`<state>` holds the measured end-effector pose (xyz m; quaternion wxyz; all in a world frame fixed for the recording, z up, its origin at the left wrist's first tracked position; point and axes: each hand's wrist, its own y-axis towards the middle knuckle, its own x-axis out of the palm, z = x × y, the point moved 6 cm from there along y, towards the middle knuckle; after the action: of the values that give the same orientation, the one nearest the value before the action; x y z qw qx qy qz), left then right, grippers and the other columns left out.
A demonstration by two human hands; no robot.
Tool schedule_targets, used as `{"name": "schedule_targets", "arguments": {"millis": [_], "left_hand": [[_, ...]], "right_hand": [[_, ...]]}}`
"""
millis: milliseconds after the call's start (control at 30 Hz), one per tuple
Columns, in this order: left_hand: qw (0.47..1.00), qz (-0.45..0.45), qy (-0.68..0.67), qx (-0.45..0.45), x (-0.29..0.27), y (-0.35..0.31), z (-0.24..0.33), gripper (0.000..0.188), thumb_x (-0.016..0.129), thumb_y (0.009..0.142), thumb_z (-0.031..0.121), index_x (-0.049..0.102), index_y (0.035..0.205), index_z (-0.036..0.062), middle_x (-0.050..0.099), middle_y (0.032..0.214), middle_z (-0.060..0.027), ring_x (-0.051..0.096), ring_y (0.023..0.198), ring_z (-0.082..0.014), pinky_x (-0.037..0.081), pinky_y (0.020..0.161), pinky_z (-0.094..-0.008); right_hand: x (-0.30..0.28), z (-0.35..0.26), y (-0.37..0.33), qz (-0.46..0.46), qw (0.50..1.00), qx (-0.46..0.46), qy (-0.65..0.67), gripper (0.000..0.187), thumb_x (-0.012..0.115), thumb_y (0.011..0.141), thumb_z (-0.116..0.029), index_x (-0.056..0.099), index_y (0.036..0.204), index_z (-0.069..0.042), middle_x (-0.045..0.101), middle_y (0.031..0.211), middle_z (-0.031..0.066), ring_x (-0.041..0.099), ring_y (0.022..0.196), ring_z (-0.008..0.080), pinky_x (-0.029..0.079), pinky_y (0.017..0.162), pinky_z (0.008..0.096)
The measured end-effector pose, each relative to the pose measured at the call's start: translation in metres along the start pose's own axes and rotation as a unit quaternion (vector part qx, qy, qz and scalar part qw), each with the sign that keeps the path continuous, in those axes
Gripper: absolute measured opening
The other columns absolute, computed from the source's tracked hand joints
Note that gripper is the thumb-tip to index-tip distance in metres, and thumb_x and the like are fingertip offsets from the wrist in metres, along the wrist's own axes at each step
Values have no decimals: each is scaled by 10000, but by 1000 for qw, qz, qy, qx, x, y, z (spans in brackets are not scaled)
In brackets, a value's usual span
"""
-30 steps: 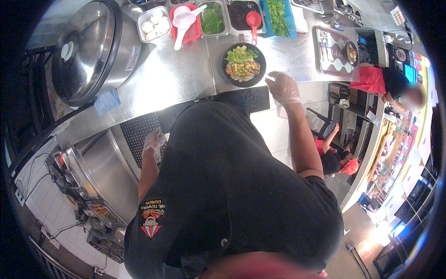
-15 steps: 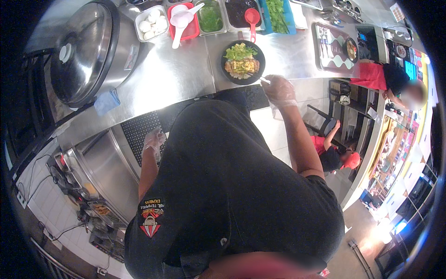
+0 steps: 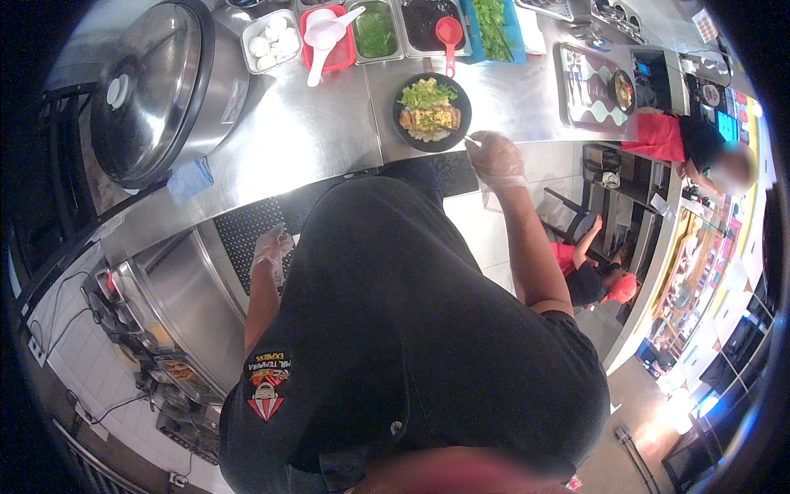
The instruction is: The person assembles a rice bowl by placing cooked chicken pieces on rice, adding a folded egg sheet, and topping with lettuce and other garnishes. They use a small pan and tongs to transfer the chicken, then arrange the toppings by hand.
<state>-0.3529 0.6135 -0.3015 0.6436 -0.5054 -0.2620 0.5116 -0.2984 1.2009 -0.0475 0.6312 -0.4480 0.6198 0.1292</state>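
A round black bowl [image 3: 464, 111] stands near the counter's front edge. It holds green lettuce, white rice and a browned piece of food with a yellow and green topping. My right hand [image 3: 497, 160], in a clear plastic glove, is closed on a slim utensil [image 3: 472, 139] just off the bowl's lower right rim. Only a short pale part of that utensil shows; its kind is unclear. Down at my left side, below the counter, hangs my gloved left hand [image 3: 272, 247]. Its fingers are loosely apart, with nothing seen in them.
Along the counter's [image 3: 288, 123] back are a tub of eggs [image 3: 273, 41], a white ladle [image 3: 325, 34], a red scoop [image 3: 448, 33] and a blue tray of greens [image 3: 496, 33]. A large steel cooker [image 3: 160, 90] stands left, a patterned tray [image 3: 584, 86] right. Two people in red and black are at right.
The utensil in my right hand has drawn back from the food to outside the bowl's rim. My left hand stays where it was.
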Motion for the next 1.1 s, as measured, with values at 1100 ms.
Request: {"name": "schedule_targets", "arguments": {"millis": [1100], "left_hand": [[995, -2, -95, -10, 11, -6, 3, 246, 610, 1019, 258, 590, 873, 61, 468, 680, 18, 409, 530, -101, 319, 485, -274]], "right_hand": [[-23, 5, 7, 2, 1000, -8, 19, 403, 665, 918, -391, 740, 1150, -71, 723, 1113, 223, 688, 1062, 387, 535, 943, 467]]}}
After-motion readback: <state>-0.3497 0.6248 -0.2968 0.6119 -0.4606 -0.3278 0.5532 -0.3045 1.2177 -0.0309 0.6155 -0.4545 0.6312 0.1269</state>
